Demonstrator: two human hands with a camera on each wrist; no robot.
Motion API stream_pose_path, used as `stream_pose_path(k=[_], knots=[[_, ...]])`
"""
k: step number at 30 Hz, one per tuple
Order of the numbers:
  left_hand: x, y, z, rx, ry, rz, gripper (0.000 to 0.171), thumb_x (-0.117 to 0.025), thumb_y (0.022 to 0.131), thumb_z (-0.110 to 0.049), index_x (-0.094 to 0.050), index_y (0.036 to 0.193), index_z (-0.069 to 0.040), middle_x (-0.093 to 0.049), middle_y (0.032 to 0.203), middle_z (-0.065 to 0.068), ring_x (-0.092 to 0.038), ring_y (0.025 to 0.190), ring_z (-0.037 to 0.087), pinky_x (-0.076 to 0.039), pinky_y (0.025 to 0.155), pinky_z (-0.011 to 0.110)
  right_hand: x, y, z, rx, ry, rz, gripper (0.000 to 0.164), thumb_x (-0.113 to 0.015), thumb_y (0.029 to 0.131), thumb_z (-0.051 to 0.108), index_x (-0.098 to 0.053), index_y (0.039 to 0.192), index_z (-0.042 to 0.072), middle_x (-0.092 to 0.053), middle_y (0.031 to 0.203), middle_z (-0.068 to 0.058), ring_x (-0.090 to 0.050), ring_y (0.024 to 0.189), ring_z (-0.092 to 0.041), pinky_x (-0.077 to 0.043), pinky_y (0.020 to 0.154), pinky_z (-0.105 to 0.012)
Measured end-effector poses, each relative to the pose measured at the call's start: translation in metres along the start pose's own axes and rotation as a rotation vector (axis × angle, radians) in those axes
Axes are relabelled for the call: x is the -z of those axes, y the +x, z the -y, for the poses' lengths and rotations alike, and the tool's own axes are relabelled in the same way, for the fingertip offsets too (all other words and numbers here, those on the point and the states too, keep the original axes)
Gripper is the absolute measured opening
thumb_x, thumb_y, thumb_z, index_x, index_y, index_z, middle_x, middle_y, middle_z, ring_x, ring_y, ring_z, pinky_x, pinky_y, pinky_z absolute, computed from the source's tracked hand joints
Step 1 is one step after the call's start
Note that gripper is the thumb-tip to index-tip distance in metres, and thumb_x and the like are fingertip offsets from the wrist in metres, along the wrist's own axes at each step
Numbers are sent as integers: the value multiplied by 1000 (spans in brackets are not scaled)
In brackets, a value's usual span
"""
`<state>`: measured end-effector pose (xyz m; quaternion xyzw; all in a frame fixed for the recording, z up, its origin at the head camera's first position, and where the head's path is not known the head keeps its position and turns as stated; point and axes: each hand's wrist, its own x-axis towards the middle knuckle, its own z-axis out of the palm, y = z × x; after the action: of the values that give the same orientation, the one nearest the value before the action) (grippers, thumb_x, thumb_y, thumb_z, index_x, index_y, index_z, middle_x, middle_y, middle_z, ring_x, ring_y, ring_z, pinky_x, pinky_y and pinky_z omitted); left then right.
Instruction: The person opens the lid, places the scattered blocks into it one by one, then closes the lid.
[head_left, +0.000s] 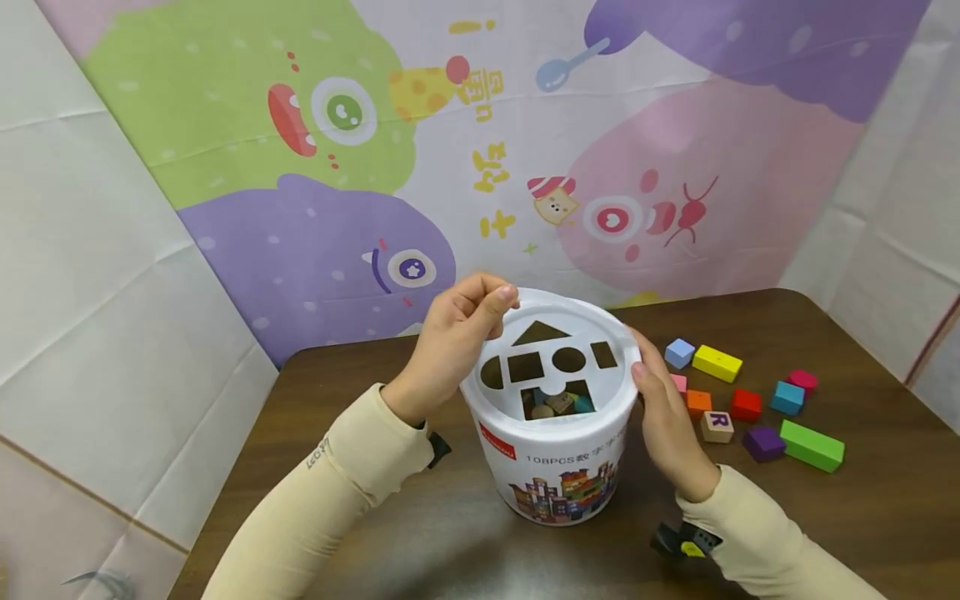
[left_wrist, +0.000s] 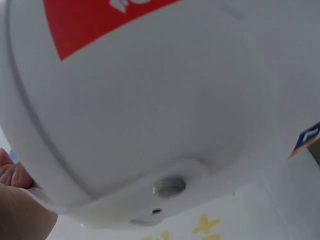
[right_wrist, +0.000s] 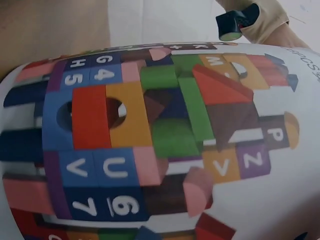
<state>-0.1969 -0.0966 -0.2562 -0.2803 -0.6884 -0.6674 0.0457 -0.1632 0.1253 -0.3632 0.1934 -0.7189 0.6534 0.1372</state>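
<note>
A white bucket (head_left: 551, 475) printed with colourful building blocks stands upright on the table. Its white lid (head_left: 491, 396) sits on top and has cut-outs of several shapes; loose blocks (head_left: 558, 403) show inside through the front opening. My left hand (head_left: 455, 342) pinches the lid's rim at the back left, its fingers curled and thumb on top. On the other side my right hand (head_left: 667, 417) holds the bucket, thumb at the rim and fingers along the wall. The right wrist view is filled by the bucket's printed picture (right_wrist: 175, 135), and the left by its plain white wall (left_wrist: 150, 110).
Right of the bucket lie several loose blocks, among them a yellow one (head_left: 717, 363), a long green one (head_left: 812, 446), a red cube (head_left: 746, 405) and a lettered wooden cube (head_left: 717, 427). A cartoon-printed cloth (head_left: 510, 125) hangs behind the brown table (head_left: 330, 433).
</note>
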Motion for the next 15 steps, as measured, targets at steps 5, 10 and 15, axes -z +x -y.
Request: stream_pose_path(k=[5,10,15], knots=[[-2,-1,3,21,16,1,18,-52,93,-20,-57,90,-3,-35,63,-3,-32,58,12,-27,58,28,0,-5,-2,8,18,-13,45,-24,99,23,-28,143,13,-32,142,-6,-35,123,-13,-28,100,-14],[0,-1,2,27,46,10,15,-54,92,-20,-59,89,-6,-37,62,-2,-33,57,11,-30,57,25,-2,-5,-4,20,46,-27,46,-23,98,22,-27,143,13,-32,142,-7,-35,123,-15,-27,100,-14],[3,0,0,53,87,45,18,-55,91,-24,-61,92,-6,-39,63,-1,-36,60,12,-32,56,24,-5,-5,-6,21,71,-46,47,-21,98,23,-28,143,13,-32,143,-7,-33,125,-15,-24,102,-15]])
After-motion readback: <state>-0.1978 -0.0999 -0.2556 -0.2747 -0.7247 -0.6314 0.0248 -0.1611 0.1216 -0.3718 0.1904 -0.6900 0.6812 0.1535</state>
